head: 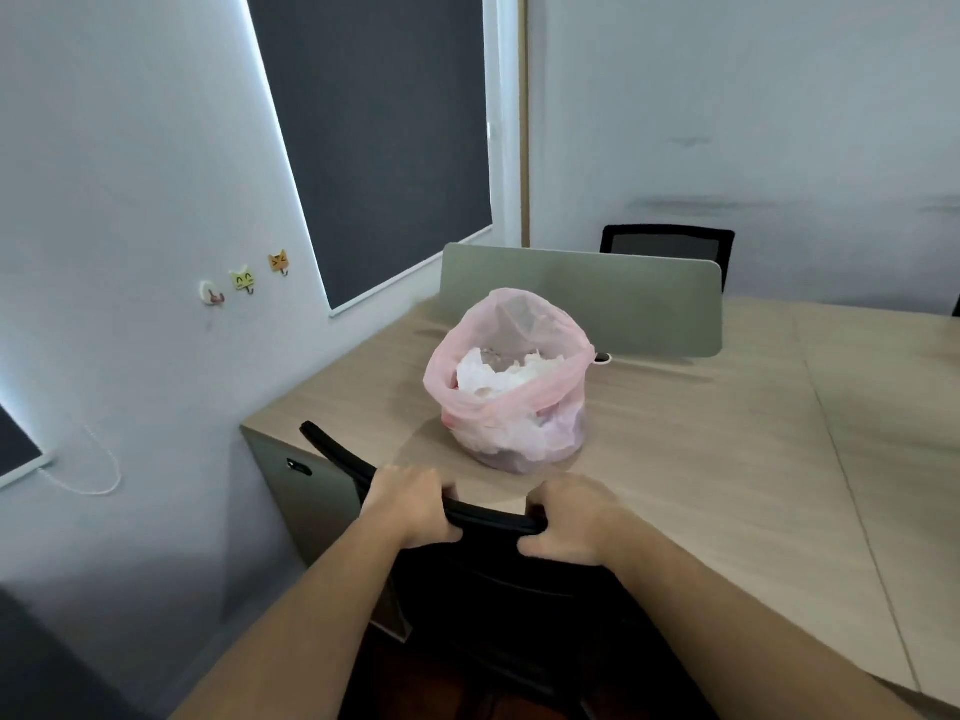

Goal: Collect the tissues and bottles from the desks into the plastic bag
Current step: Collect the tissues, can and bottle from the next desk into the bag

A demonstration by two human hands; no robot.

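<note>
Standing open on the desk (727, 485), the pink plastic bag (511, 407) already holds a heap of white tissues (498, 374), with darker shapes low inside (possibly bottles, hard to tell). No loose litter shows on this desk, so collection looks nearly finished. The left hand (415, 504) and right hand (569, 519) each clench the chair back (493, 514), just before the bag.

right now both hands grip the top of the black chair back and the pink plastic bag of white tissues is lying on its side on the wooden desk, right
Not quite. In the head view the pink plastic bag stands upright on the wooden desk, mouth open, white tissues inside. The left hand and right hand do grip the black chair back.
</note>
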